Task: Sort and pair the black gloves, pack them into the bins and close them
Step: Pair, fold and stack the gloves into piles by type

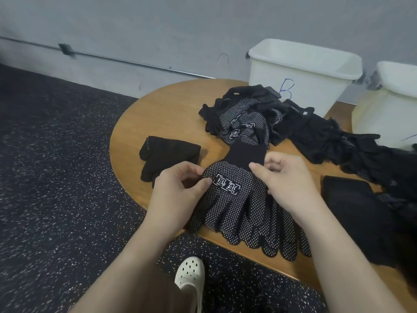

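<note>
From the head camera I see my left hand (180, 188) pinching the left edge of a dotted black glove (239, 208) between thumb and curled fingers, while my right hand (286, 179) pinches its right edge near the cuff. The glove lies palm up at the near edge of the round wooden table (162, 114), fingers hanging over toward me. A folded plain black glove (167, 154) lies to its left. The glove pile (270, 118) sits beyond, before the white bin marked B (316, 71); a second white bin (392, 102) stands right.
</note>
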Motion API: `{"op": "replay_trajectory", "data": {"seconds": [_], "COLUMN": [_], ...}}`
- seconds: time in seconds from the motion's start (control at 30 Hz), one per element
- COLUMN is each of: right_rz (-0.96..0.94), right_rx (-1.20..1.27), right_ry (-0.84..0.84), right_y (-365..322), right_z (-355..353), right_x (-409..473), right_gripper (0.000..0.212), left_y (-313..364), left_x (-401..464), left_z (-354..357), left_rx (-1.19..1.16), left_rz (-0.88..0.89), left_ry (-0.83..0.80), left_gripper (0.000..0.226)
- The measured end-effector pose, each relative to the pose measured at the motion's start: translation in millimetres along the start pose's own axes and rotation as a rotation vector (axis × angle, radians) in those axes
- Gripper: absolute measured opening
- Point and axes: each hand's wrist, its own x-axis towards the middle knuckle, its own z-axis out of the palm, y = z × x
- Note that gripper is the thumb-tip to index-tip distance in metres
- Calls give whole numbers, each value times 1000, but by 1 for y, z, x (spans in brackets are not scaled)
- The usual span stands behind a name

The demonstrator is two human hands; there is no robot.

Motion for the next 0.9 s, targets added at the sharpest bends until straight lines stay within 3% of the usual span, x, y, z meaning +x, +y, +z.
{"op": "replay_trajectory", "data": {"seconds": [0.33,0.6,0.9], "right_rz": [6,27,-21], "right_rx": [-124,-159,-227], "right_ry": [155,180,244], "right_y": [15,11,6], "right_z": [6,7,8], "right_x": [9,8,2], "right_gripper": [28,23,11], "left_y": [-3,-3,1], "left_x": [2,4,-2], "left_z": [2,8,14], "left_rx": [166,198,316], "left_rz": [42,62,234], "left_ry": [28,74,89], "left_gripper": [10,10,18]}}
